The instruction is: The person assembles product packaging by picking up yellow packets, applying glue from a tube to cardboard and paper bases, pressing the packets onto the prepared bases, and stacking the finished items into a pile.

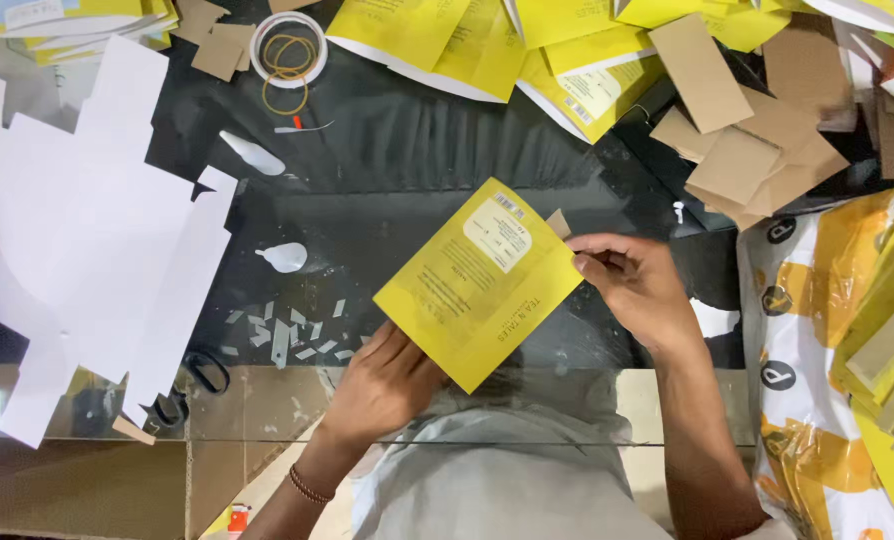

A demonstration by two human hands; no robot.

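A flat yellow paper pouch (477, 283) with a pale label lies tilted on the dark glass table (397, 170). My left hand (382, 385) presses its lower left corner, fingers partly under the edge. My right hand (635, 283) pinches the pouch's right edge, where a brown cardboard piece (559, 222) sticks out from behind the top corner.
White die-cut card sheets (97, 230) lie at left. A white lid with rubber bands (288, 50) sits at the back. More yellow pouches (487, 40) and brown card pieces (747, 140) are piled at the back right. A yellow-and-white plastic bag (837, 380) lies right. Black scissors (192, 385) and paper scraps (287, 330) are near left.
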